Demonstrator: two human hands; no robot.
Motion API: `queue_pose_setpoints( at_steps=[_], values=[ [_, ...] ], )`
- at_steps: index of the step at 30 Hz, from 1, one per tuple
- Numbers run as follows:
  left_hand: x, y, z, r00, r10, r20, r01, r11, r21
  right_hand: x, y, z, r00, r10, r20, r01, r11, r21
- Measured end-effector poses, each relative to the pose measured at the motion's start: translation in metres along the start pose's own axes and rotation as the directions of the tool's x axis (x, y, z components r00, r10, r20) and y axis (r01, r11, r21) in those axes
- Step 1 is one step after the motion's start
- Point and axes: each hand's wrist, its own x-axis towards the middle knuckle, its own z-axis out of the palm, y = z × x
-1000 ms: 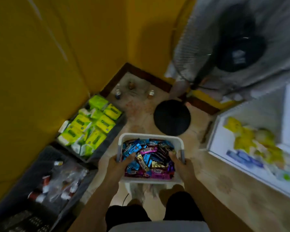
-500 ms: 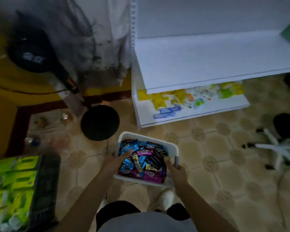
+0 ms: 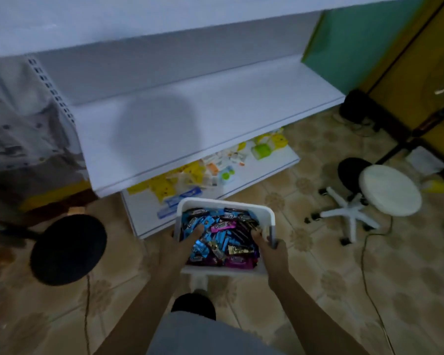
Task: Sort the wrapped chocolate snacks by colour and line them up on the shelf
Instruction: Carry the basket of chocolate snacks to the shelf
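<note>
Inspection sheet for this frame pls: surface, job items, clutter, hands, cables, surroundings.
Surface: white metal shelf board, round shadow on it, no snacks yet.
Job's things: wrapped chocolate snacks, blue, pink, purple, gold, mixed in white plastic basket.
Clutter: yellow packets, small boxes on bottom shelf.
Hands: left hand and right hand grip basket's sides.
Cables: dark cable loose on floor at right; thin cable beside black round base.
Surroundings: patterned floor tiles, white round swivel stool.
</note>
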Motion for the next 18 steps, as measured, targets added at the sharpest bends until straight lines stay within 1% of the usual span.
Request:
queue_pose_setpoints(
  at_steps=[1,3,6,10,14,16,18],
  values=[
    [0.009,0.01,0.014,1.0,0.021,-0.019,-0.021,1.0,0.007,0.014,-0.01,-0.003,0.999,0.034,-0.012,-0.034,0.999,0.003],
    [0.028,0.038,0.043,1.0,0.009,-0.027,-0.009,1.0,0.016,0.047,-0.039,-0.011,0.997,0.066,-0.042,-0.065,0.997,0.039],
    [0.072,0.088,0.092,1.0,0.009,0.02,-0.009,1.0,0.007,0.108,-0.101,-0.028,0.996,0.089,-0.029,-0.083,0.983,0.166],
    [0.121,0.168,0.171,0.987,0.06,0.148,-0.058,0.998,-0.018,0.172,-0.177,-0.069,0.998,0.043,-0.051,-0.029,0.97,0.241],
    [0.144,0.229,0.247,0.969,0.088,0.233,-0.091,0.996,0.004,0.22,-0.223,-0.113,0.99,0.07,-0.12,-0.022,0.933,0.36],
    [0.159,0.242,0.279,0.964,0.086,0.252,-0.093,0.996,0.015,0.246,-0.239,-0.128,0.988,0.062,-0.139,0.001,0.911,0.411],
    [0.173,0.25,0.31,0.968,0.09,0.234,-0.093,0.996,0.0,0.275,-0.253,-0.143,0.989,0.066,-0.133,-0.002,0.901,0.434]
  ],
)
